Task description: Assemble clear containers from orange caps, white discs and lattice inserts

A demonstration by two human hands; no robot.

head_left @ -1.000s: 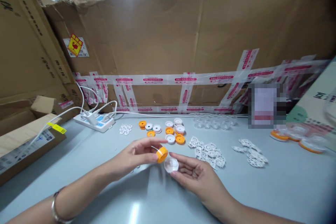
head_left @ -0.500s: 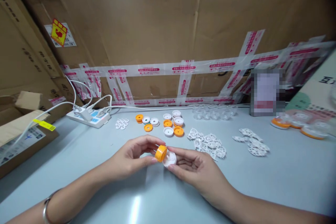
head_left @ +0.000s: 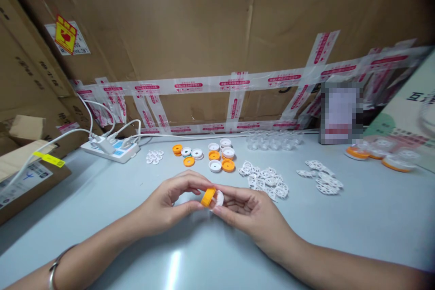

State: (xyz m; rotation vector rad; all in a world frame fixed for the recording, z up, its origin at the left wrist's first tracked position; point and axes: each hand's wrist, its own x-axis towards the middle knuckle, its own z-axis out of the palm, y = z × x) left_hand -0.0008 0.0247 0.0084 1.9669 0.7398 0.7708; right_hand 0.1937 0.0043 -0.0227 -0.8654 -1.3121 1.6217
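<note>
I've got the left hand [head_left: 167,201] pinching an orange cap [head_left: 208,196], the right hand [head_left: 252,209] gripping a white piece [head_left: 220,197] — the two held close together over the table [head_left: 200,260] — with lattice discs [head_left: 267,180] scattered just beyond.

A silver-coloured bracelet [head_left: 52,271] circles the left forearm [head_left: 118,235]: a slim, rounded metal band, shiny where light catches it (a small bump or joint shows on it, too small to make out). The rest of that forearm is bare down to the left hand [head_left: 173,201], which is bare as well, with slender fingers. The right hand [head_left: 254,208] and right forearm [head_left: 326,258] are likewise bare.
</note>
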